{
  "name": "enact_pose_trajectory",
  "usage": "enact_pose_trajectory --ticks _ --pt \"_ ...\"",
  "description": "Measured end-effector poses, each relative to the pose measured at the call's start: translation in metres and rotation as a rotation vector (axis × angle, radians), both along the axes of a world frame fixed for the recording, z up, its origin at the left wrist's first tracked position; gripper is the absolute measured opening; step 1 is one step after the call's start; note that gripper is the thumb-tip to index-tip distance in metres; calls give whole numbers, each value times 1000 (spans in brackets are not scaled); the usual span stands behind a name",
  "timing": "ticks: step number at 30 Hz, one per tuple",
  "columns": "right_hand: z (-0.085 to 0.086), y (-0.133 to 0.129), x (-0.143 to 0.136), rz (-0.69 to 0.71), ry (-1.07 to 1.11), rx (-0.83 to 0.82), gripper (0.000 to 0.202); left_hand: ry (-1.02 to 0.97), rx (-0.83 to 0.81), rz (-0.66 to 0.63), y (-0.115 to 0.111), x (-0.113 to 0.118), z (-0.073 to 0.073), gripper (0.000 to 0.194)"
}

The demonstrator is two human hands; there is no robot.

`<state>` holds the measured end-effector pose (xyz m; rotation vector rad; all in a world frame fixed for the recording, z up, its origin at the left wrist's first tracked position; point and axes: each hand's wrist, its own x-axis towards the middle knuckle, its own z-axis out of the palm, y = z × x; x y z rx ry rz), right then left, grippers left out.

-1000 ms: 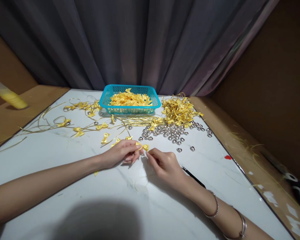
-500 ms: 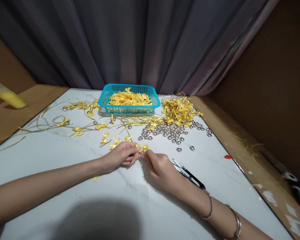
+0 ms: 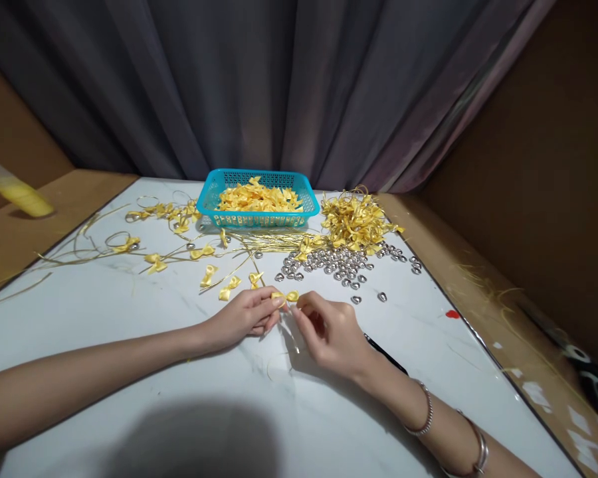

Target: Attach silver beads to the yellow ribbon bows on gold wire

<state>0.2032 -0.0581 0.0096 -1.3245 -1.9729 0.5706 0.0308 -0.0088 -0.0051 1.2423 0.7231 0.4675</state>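
The blue basket is the thing to look from. In front of it, on the near side, the left hand pinches one end of a small yellow bow between thumb and finger. The right hand is just beside the other end, its fingers curled and its tips close together. A thin, pale thread hangs under the bow, near the right fingertips, but it is too small to tell if they grip it.

To do this bit well, the left hand should likely hold the bow near its middle, softly, so the loops do not get squashed. Any pull on the thread should be slow and even, since shiny ribbon may slip or twist. Keeping the thread away from the loops would help too.

The blue basket holds a heap of little yellow ribbon pieces, piled up in the middle. Some show through the holes in its front wall. Well to the left of the basket is a clear tube with something yellow in its lower part, too blurry to name. Silver beads lie loose in front of the basket, toward its right.
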Motion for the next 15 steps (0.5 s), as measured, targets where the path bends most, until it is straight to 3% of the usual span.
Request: enact_pose_trajectory --ticks 3,6,10,12,15 --pt "3 4 2 -73 177 -71 10 -13 13 -36 0 -1 -3 33" --pt "1 8 2 -1 324 -205 16 1 32 -71 1 0 -3 33" --pt "-6 10 -1 -49 393 -186 21 67 123 98 -1 2 1 26" --pt "-9 10 -3 -102 407 -179 22 105 192 206 -2 3 3 37" --pt "-11 7 -7 -75 417 -198 20 176 273 196 -3 2 2 43"
